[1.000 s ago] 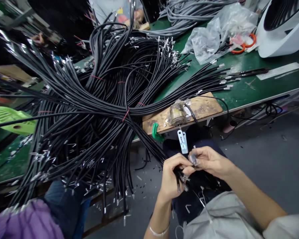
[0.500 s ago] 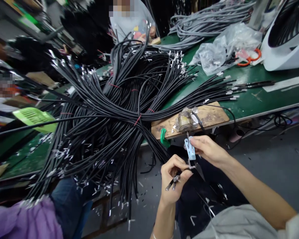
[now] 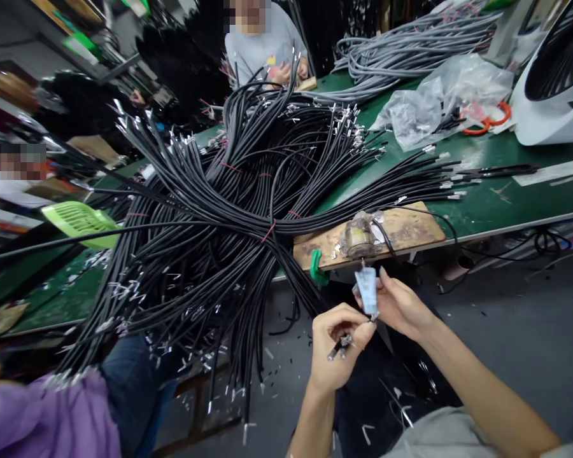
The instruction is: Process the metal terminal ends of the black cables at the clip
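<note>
My left hand (image 3: 337, 340) is closed around short lengths of black cable (image 3: 338, 350) with frayed silvery ends. Its thumb and forefinger pinch a thin silvery strand end (image 3: 373, 316) just under a light-blue clip (image 3: 367, 289). That clip hangs at the shaft of a small tape-wrapped motor (image 3: 358, 236) and looks slightly smeared. Around the clip, my right hand (image 3: 401, 302) has its thumb raised apart on one side and its fingers partly hidden behind.
The motor sits on a wooden board (image 3: 410, 229) beside a green clamp (image 3: 318, 267). Tied bundles of black cable (image 3: 248, 219) cover the green table (image 3: 487, 207). Orange-handled scissors (image 3: 489, 121), plastic bags (image 3: 424, 108) and a fan (image 3: 554, 83) lie beyond; a person (image 3: 267, 51) sits opposite.
My right thumb has come off the light-blue clip, which has turned to show a broader face. My left hand's fingertips have moved up close to the clip's lower end.
</note>
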Demonstrator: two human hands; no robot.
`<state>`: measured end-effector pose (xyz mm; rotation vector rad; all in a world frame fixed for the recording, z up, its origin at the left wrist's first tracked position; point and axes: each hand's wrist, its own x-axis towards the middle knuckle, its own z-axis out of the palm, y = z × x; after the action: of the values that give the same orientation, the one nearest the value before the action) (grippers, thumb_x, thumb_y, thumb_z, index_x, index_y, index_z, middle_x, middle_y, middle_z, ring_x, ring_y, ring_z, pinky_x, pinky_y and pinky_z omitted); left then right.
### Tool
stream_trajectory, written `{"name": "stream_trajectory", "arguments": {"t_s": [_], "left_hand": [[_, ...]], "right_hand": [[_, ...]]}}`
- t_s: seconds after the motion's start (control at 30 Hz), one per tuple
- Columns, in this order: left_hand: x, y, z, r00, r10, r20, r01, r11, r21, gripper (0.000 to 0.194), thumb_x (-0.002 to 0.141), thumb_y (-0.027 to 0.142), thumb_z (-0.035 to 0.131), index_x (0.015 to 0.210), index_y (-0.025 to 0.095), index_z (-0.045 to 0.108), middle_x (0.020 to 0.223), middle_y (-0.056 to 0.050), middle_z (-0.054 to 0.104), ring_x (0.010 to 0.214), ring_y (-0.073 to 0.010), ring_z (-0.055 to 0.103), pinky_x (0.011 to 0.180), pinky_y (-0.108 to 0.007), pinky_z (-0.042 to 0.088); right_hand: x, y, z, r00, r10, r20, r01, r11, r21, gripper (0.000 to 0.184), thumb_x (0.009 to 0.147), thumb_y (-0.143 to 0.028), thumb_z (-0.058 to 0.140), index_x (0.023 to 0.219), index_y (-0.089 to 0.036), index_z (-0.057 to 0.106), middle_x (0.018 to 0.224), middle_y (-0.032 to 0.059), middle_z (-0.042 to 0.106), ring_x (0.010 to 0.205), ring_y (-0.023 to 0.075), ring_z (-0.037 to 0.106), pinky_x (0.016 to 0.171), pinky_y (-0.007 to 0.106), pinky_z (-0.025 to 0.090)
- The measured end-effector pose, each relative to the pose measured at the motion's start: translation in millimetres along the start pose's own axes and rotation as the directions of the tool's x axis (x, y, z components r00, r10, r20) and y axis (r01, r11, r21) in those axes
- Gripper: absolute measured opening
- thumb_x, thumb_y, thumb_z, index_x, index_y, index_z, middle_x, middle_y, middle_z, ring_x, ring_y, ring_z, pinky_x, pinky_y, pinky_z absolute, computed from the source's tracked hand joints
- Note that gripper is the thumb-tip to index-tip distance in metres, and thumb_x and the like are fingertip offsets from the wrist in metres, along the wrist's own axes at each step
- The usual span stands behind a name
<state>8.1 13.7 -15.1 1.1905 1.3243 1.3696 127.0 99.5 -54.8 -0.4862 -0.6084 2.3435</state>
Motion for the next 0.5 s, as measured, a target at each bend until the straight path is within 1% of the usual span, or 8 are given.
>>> {"name": "stream_trajectory", "arguments": {"t_s": [0.07, 0.13, 0.2, 0.23, 0.3, 0.4, 0.43, 0.5], "left_hand": [[-3.2, -1.7, -3.6, 1.000, 0.015, 0.005, -0.015, 1.000, 0.005, 0.011, 0.077, 0.021, 0.070, 0.069, 0.013, 0.070, 0.065, -0.003, 0.060, 0.051, -0.0081, 0.050, 0.046, -0.018, 0.038], [-6.5, -3.9, -7.4, 0.999, 0.037, 0.027, -0.037, 0.999, 0.024, 0.010, 0.076, 0.021, 0.070, 0.070, 0.014, 0.071, 0.065, -0.004, 0.062, 0.054, -0.0103, 0.054, 0.048, -0.019, 0.042], [-8.2, -6.1, -10.0, 0.997, 0.028, 0.072, -0.032, 0.998, 0.051, 0.011, 0.077, 0.022, 0.069, 0.072, 0.013, 0.073, 0.066, -0.007, 0.065, 0.056, -0.0129, 0.059, 0.050, -0.021, 0.045], [-8.0, -7.0, -10.5, 0.995, 0.005, 0.097, -0.012, 0.997, 0.080, 0.011, 0.077, 0.022, 0.068, 0.073, 0.013, 0.073, 0.068, -0.008, 0.067, 0.055, -0.0137, 0.060, 0.050, -0.022, 0.046], [-5.8, -8.2, -9.9, 0.991, -0.058, 0.125, 0.035, 0.984, 0.174, 0.009, 0.074, 0.020, 0.070, 0.072, 0.012, 0.073, 0.067, -0.008, 0.067, 0.053, -0.0138, 0.060, 0.048, -0.021, 0.046], [-1.5, -7.8, -7.9, 0.982, -0.091, 0.163, 0.040, 0.955, 0.293, 0.006, 0.063, 0.015, 0.075, 0.064, 0.011, 0.070, 0.059, -0.005, 0.062, 0.051, -0.0124, 0.057, 0.046, -0.019, 0.043], [-1.1, -7.2, -7.8, 0.982, -0.075, 0.174, 0.020, 0.954, 0.298, 0.008, 0.061, 0.014, 0.076, 0.062, 0.011, 0.069, 0.057, -0.004, 0.061, 0.051, -0.0121, 0.056, 0.046, -0.019, 0.042], [-2.8, -6.2, -9.1, 0.984, -0.027, 0.176, -0.020, 0.966, 0.258, 0.008, 0.065, 0.016, 0.076, 0.063, 0.011, 0.069, 0.060, -0.003, 0.060, 0.051, -0.0113, 0.055, 0.046, -0.019, 0.042]], "right_hand": [[-4.9, 0.3, -14.1, 0.999, -0.032, -0.036, 0.030, 0.998, -0.050, 0.043, 0.081, -0.055, 0.063, 0.077, -0.013, 0.070, 0.067, 0.0026, 0.058, 0.058, 0.0098, 0.046, 0.051, 0.021, 0.036], [-15.2, -3.0, -25.3, 0.988, -0.124, -0.097, 0.103, 0.975, -0.198, 0.034, 0.082, -0.049, 0.066, 0.081, -0.015, 0.070, 0.069, 0.0017, 0.057, 0.060, 0.0102, 0.047, 0.053, 0.022, 0.036], [-30.3, -8.6, -28.1, 0.954, -0.277, -0.117, 0.203, 0.880, -0.429, 0.022, 0.083, -0.039, 0.068, 0.081, -0.017, 0.069, 0.069, 0.0007, 0.057, 0.062, 0.0112, 0.048, 0.057, 0.024, 0.038], [-38.6, -11.3, -25.5, 0.935, -0.348, -0.070, 0.253, 0.792, -0.555, 0.017, 0.082, -0.035, 0.069, 0.080, -0.018, 0.069, 0.070, 0.0004, 0.057, 0.064, 0.0121, 0.049, 0.059, 0.025, 0.039], [-53.7, -14.4, -12.9, 0.897, -0.423, 0.128, 0.364, 0.544, -0.756, 0.009, 0.079, -0.027, 0.073, 0.080, -0.019, 0.068, 0.072, 0.0013, 0.059, 0.070, 0.0150, 0.051, 0.064, 0.028, 0.041], [-64.6, -10.7, 11.1, 0.789, -0.453, 0.416, 0.533, 0.168, -0.829, 0.013, 0.079, -0.012, 0.070, 0.090, -0.018, 0.068, 0.081, 0.0050, 0.064, 0.078, 0.0182, 0.050, 0.070, 0.033, 0.042], [-64.3, -7.4, 16.6, 0.742, -0.500, 0.447, 0.562, 0.099, -0.821, 0.013, 0.080, -0.009, 0.067, 0.090, -0.018, 0.067, 0.081, 0.0054, 0.064, 0.077, 0.0179, 0.050, 0.070, 0.033, 0.042], [-59.9, 0.9, 20.9, 0.673, -0.611, 0.418, 0.572, 0.070, -0.817, 0.012, 0.082, -0.006, 0.062, 0.084, -0.017, 0.064, 0.075, 0.0043, 0.062, 0.071, 0.0166, 0.048, 0.065, 0.032, 0.041]]}}
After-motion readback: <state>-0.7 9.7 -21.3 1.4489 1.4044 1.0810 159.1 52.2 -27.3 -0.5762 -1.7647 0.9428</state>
